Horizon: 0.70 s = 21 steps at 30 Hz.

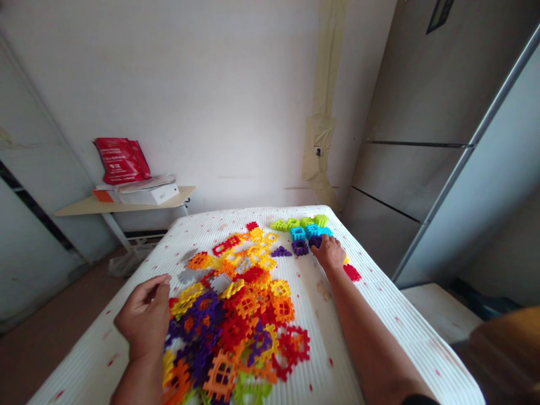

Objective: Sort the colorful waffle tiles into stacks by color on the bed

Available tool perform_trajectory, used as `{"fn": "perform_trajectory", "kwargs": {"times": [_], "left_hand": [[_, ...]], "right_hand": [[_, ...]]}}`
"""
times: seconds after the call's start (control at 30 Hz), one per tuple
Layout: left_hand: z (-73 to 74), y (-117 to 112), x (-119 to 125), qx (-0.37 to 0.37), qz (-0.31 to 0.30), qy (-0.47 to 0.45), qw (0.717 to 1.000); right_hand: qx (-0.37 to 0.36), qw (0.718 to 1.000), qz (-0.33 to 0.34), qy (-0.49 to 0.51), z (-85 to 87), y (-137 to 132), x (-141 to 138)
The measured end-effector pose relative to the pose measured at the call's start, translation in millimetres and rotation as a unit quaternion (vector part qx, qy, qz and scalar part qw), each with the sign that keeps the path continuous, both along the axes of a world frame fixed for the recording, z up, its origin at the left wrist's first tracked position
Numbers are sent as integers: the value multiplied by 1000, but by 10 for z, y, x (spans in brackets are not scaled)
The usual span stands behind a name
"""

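A heap of flat interlocking plastic tiles point(236, 304) in red, orange, yellow, purple and grey lies across the middle of a white ribbed mat point(379, 315). At the far edge stand sorted rows: green tiles point(300, 222), blue tiles point(310, 231) and purple tiles point(300, 247). My right hand point(329, 252) reaches out to the far right, fingers curled down on a purple tile beside the blue row. My left hand point(145, 315) rests at the heap's left edge, fingers loosely curled, thumb near fingertips; what it pinches, if anything, is hidden.
A lone red tile point(351, 272) lies right of my right wrist. A purple triangle point(280, 252) sits left of the purple row. A low shelf point(122, 203) with a red bag and white box stands by the wall at left. Grey cabinet doors rise at right.
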<state>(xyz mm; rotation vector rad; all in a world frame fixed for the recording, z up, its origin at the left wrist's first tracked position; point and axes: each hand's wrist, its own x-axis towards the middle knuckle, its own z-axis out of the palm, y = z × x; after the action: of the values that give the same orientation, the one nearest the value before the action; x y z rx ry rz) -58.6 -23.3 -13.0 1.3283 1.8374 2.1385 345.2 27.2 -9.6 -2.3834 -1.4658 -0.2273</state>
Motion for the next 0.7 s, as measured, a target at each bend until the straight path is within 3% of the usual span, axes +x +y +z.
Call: {"fn": "perform_trajectory", "kwargs": {"times": [0.47, 0.53, 0.6, 0.67, 0.7], "left_hand": [[-11, -6, 6, 4, -11, -1, 1000], [-14, -4, 6, -3, -20, -6, 1000], [-15, -5, 6, -6, -26, -8, 1000], [-14, -9, 7, -4, -32, -5, 999], [-14, -12, 8, -5, -34, -3, 999]], "right_hand": [[9, 1000, 15, -6, -2, -14, -13], [26, 999, 21, 1, 135, -10, -50], [53, 995, 70, 37, 395, -54, -131], [71, 970, 197, 127, 745, -220, -251], [77, 932, 307, 179, 921, -364, -316]]}}
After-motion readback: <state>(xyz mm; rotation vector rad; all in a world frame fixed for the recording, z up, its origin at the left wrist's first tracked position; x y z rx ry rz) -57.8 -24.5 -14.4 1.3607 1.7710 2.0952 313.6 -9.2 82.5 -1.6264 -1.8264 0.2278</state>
